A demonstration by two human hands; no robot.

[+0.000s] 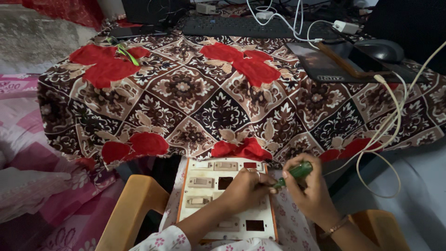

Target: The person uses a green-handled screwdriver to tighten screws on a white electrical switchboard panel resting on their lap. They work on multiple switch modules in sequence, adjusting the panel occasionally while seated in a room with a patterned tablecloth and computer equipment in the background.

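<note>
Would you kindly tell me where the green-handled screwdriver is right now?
In the head view, the green-handled screwdriver sits low and right of centre, gripped in the right hand, its tip pointing towards the left hand resting on the cream switch board.

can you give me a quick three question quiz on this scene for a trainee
1. True or false: the right hand grips a green-handled screwdriver.
2. Which does the left hand rest on? A) the keyboard B) the white switch board C) the mouse
3. Fill in: the table is covered by a patterned cloth with large ____ flowers.

Key: 1 true; 2 B; 3 red
</note>
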